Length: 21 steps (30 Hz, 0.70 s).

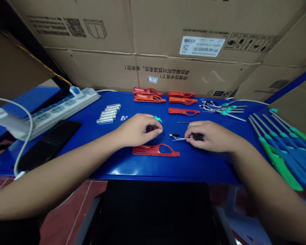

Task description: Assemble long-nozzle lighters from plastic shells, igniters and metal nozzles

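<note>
Right of centre in the frame, the wired black part [175, 135] lies low over the blue table [137, 170], its thin white wires pinched between the thumb and fingers of the right hand [206, 135]. Just above it is a thin metal rod [183, 122]. To its left, the left hand [137, 131] is curled, thumb tip near the fingertips; whether it grips anything I cannot tell. A teal piece [158, 119] shows just beyond its knuckles. Below the hands lies an open red shell half [142, 150], while red and orange shells [140, 98] sit at upper centre. Farther out, clear cylinders [108, 114] line up left of centre, with a white power strip [63, 108] beyond them. Wired teal-and-metal parts [232, 110] lie at upper right, and green and blue lighters [280, 162] fan out at the right edge.
</note>
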Motion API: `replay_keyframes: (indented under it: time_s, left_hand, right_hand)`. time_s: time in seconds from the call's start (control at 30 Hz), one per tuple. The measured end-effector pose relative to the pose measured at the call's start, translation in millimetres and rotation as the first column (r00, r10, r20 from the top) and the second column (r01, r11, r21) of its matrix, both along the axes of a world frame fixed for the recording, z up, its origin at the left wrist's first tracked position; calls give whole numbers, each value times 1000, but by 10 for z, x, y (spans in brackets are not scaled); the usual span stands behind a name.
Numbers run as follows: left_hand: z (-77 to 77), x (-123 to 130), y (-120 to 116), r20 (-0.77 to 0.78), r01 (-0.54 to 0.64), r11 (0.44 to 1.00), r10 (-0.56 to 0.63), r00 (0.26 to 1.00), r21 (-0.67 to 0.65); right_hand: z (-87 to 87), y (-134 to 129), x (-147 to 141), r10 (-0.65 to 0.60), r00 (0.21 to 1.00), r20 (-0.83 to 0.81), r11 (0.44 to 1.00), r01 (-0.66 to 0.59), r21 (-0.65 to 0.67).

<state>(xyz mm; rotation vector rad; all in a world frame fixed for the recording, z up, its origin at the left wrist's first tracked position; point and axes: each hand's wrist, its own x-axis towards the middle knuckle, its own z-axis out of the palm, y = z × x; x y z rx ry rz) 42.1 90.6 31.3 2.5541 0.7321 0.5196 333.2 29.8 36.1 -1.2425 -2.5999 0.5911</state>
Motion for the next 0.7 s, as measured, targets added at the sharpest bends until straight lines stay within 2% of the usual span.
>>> replay_keyframes:
  time_s: [0.1, 0.17, 0.33, 0.5, 0.57, 0.7]
  left_hand:
    - [-15, 46, -28, -18, 15, 999, -16, 1000, -51]
    - [-11, 62, -40, -33, 12, 990, -17, 999, -137]
    - [22, 40, -53, -178, -53, 903, -26, 984, -426]
    - [39, 1, -47, -177, -20, 863, -80, 981, -505]
    - [52, -12, -39, -156, -7, 810, -104, 982, -587]
    - [101, -22, -42, -51, 21, 603, -102, 993, -798]
  right_hand:
    - [-19, -47, -125, 60, 997, -51, 994, -55, 98]
    - [-33, -76, -200, 103, 991, -80, 985, -91, 146]
    - [-69, -126, -350, 173, 978, -117, 966, -146, 213]
    - [-79, -146, -366, 193, 964, -183, 957, -144, 250]
    - [-73, -156, -353, 179, 958, -225, 957, -116, 267]
    - [-54, -177, -334, 147, 954, -259, 958, -72, 279]
